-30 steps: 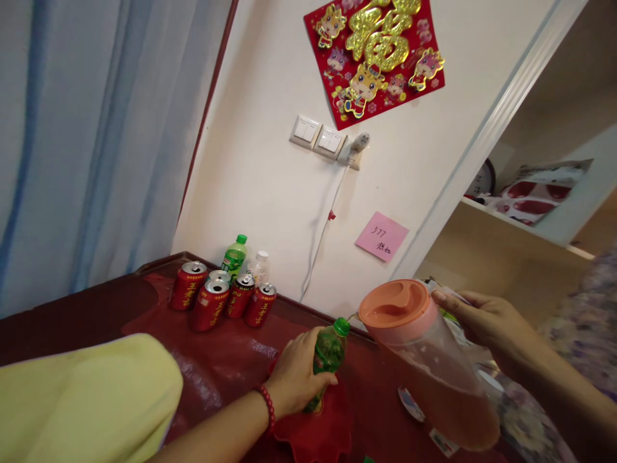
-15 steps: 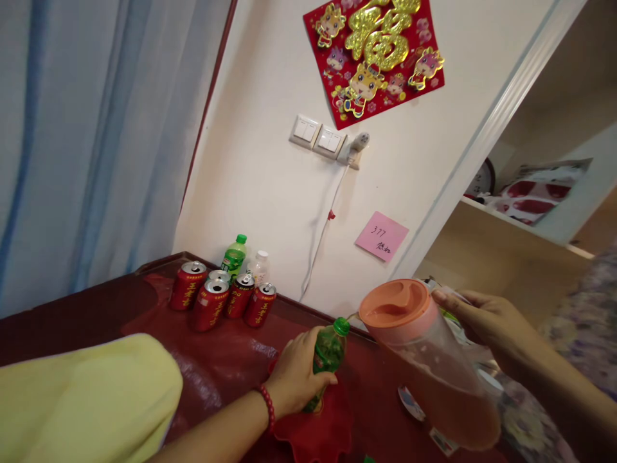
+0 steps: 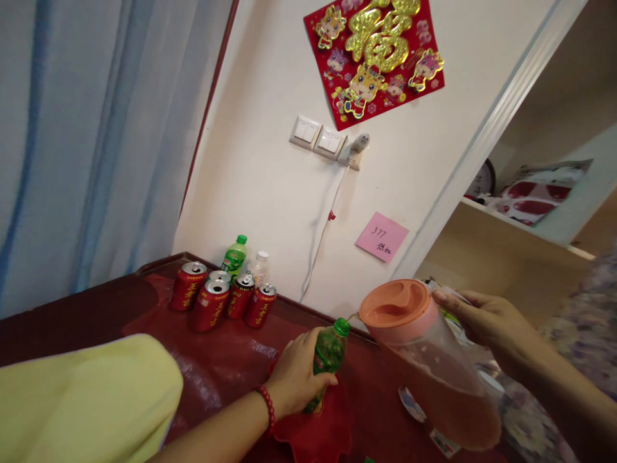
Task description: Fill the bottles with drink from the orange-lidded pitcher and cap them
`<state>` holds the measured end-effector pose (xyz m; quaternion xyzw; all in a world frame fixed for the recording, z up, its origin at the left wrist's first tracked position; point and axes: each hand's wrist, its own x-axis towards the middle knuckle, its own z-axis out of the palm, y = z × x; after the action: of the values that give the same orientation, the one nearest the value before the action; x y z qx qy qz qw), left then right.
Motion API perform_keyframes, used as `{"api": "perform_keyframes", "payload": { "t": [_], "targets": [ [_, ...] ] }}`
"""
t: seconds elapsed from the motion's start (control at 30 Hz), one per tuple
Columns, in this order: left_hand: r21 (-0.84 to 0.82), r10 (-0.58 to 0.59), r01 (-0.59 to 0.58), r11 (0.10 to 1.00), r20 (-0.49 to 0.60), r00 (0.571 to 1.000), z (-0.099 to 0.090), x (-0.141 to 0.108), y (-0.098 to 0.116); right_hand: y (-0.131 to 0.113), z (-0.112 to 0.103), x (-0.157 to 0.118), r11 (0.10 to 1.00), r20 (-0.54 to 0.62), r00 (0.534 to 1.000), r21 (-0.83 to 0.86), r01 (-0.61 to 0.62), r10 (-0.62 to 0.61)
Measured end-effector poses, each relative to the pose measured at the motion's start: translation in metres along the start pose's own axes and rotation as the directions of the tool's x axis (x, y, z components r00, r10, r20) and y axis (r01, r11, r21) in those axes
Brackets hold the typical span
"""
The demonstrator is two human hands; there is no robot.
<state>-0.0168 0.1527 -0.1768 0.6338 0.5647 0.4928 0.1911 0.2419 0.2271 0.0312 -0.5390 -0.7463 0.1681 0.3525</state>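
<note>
My left hand (image 3: 296, 373), with a red bead bracelet at the wrist, is wrapped round a green bottle (image 3: 330, 354). The bottle leans a little over a red scalloped dish (image 3: 321, 427). On the right, my right hand (image 3: 482, 318) grips a clear pitcher (image 3: 446, 379) on its handle side. The pitcher has an orange lid (image 3: 398, 303), holds brownish liquid and tilts left. Its spout is beside the bottle's mouth, where a thin stream seems to show.
Several red cans (image 3: 211, 305), a green-capped bottle (image 3: 234, 257) and a white-capped bottle (image 3: 261, 267) stand near the wall. A yellow cloth (image 3: 91, 399) lies left on the dark red table (image 3: 202, 373). Flat cards (image 3: 412, 404) lie beneath the pitcher.
</note>
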Motion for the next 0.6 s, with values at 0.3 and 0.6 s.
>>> {"api": "perform_keyframes", "payload": {
  "t": [0.3, 0.6],
  "targets": [
    [-0.002, 0.002, -0.002, 1.0, -0.007, 1.0, 0.001, -0.001, 0.0, -0.006, 0.0, -0.002, 0.999, 0.021, 1.0, 0.038, 0.007, -0.008],
    [-0.005, 0.009, -0.009, 1.0, -0.009, 1.0, 0.001, 0.0, 0.0, -0.011, 0.001, -0.003, 1.0, 0.007, 1.0, 0.025, -0.005, 0.005]
  ]
}}
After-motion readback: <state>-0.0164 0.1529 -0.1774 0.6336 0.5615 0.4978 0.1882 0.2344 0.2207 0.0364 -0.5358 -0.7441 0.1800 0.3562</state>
